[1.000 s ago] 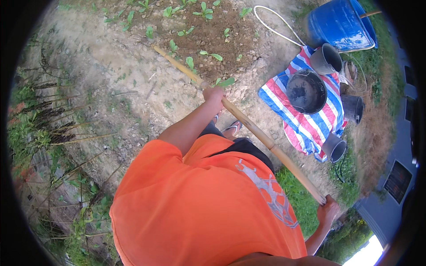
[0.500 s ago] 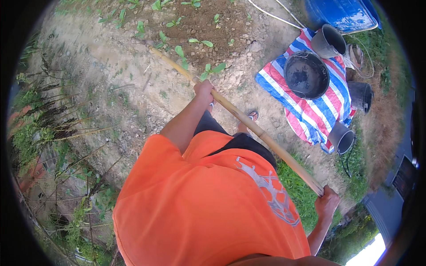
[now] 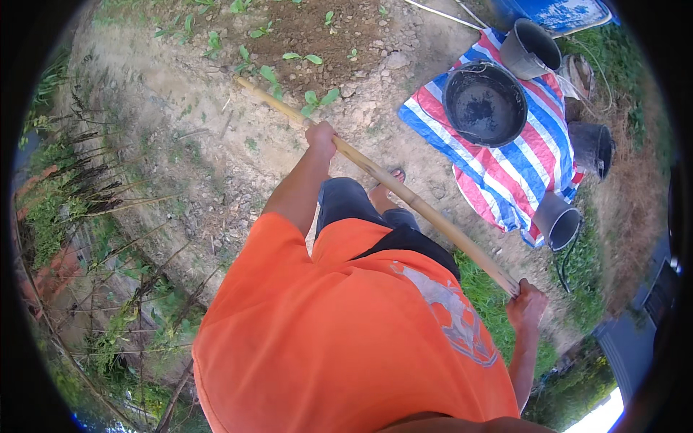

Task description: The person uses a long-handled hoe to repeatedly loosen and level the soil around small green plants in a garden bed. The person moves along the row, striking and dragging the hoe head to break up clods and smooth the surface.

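A long, pale bamboo pole (image 3: 413, 201) slants across my body from the far left to the near right. My left hand (image 3: 322, 138) is closed around it towards its far part. At the near end, beside my right hip, my right hand (image 3: 526, 304) is wrapped around the pole's butt. The far tip reaches the dry soil beside several green seedlings (image 3: 269, 76); whether any tool head is fixed there, I cannot tell.
Right of me lies a red, white and blue striped tarp (image 3: 498, 173) holding a wide black tub (image 3: 485, 105) and a grey bucket (image 3: 530, 49). Another bucket (image 3: 556, 221) lies tipped at its near edge. A blue barrel (image 3: 556, 14) is at the far right. Dry twigs (image 3: 108, 209) crowd the left.
Both hands and the pole have shifted slightly against the view, my right hand upward. My legs have moved, and only one sandalled foot shows now instead of two.
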Tool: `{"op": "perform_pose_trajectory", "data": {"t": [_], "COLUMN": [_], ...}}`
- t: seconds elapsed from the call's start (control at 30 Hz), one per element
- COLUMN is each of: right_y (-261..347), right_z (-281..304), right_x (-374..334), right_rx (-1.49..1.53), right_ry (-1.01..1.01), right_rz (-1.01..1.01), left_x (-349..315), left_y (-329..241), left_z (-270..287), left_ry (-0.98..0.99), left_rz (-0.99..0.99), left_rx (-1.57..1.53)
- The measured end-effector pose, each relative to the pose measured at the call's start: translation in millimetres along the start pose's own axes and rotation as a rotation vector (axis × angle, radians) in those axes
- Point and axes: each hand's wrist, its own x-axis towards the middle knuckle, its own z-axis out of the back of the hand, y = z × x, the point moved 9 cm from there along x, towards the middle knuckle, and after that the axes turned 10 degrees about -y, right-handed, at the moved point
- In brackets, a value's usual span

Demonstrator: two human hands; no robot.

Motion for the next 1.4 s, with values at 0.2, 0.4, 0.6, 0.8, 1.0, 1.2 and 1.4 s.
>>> {"op": "perform_pose_trajectory", "data": {"t": [0.2, 0.4, 0.6, 0.8, 1.0, 1.2, 1.4], "right_y": [-80.2, -66.1, -66.1, -87.0, -46.7, -111.1, -60.1], "right_z": [-11.2, -30.3, -57.4, -20.8, 7.7, 42.0, 64.1], "right_x": [-16.6, 18.6, 16.5, 39.6, 73.1, 72.3, 132.2], "right_rx": [-0.099, -0.043, -0.014, -0.145, -0.134, -0.249, -0.182], "right_ry": [-0.008, -0.096, 0.134, -0.024, -0.003, -0.08, -0.188], "right_rz": [-0.038, 0.041, 0.012, 0.018, 0.095, 0.062, 0.125], "left_x": [-82.7, -45.5, -55.6, -40.7, -17.1, -56.2, -78.6], "left_y": [58.9, 32.8, 47.8, 46.5, -4.7, 91.2, -28.5], "left_z": [-10.5, -11.3, -25.4, -32.7, -46.6, -73.3, -82.3], "left_ry": [-0.063, -0.01, -0.193, -0.104, -0.071, -0.092, -0.002], "left_rz": [0.054, 0.027, 0.058, 0.05, 0.079, 0.258, 0.209], "left_rx": [-0.022, -0.104, -0.052, -0.146, -0.108, -0.218, -0.266]}}
